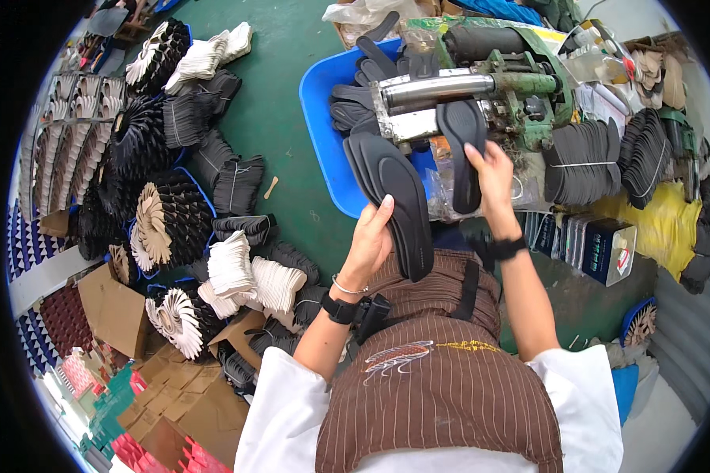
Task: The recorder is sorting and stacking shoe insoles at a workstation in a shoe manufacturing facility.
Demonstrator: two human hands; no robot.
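Note:
My left hand (368, 243) is closed round a small stack of black shoe insoles (394, 185), thumb on top, held at a tilt in front of my apron. To the right of the stack, my right hand (495, 180) pinches a single black insole (459, 126) by its edge. That insole stands nearly upright, close to the metal rollers of a green machine (438, 91). Behind the stack is a blue tub (315, 134) with more black insoles (351, 102) in it. The fingers under the stack are hidden.
Tied bundles of black insoles (580, 164) lie right of the machine, above a dark blue box (610, 251). On the green floor (280, 71) at left are heaps of black and white insoles (276, 284) and cardboard boxes (110, 311). A yellow bag (663, 225) hangs at right.

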